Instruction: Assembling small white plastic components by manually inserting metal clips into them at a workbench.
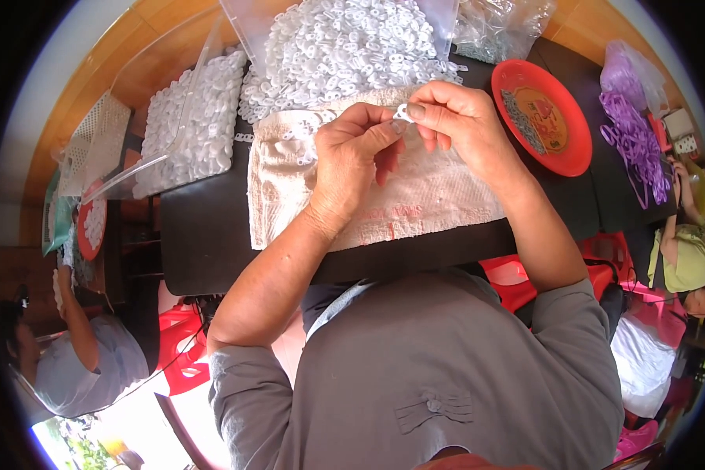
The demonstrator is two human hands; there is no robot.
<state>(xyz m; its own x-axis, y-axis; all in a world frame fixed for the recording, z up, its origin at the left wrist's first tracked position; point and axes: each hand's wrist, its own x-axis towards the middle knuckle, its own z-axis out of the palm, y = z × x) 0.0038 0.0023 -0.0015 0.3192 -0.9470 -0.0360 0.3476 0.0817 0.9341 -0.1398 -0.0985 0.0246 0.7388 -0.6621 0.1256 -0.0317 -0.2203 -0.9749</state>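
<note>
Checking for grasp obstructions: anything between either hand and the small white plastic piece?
Nothing visible: the left hand and right hand meet at the small white plastic piece, above the beige towel.

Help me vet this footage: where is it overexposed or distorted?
Head view: glare whites out the lower left by the red seat; head view: the tan panelling bows along the fisheye rim; head view: the fingers look fairly sharp, though the small white piece shows little detail.
</note>
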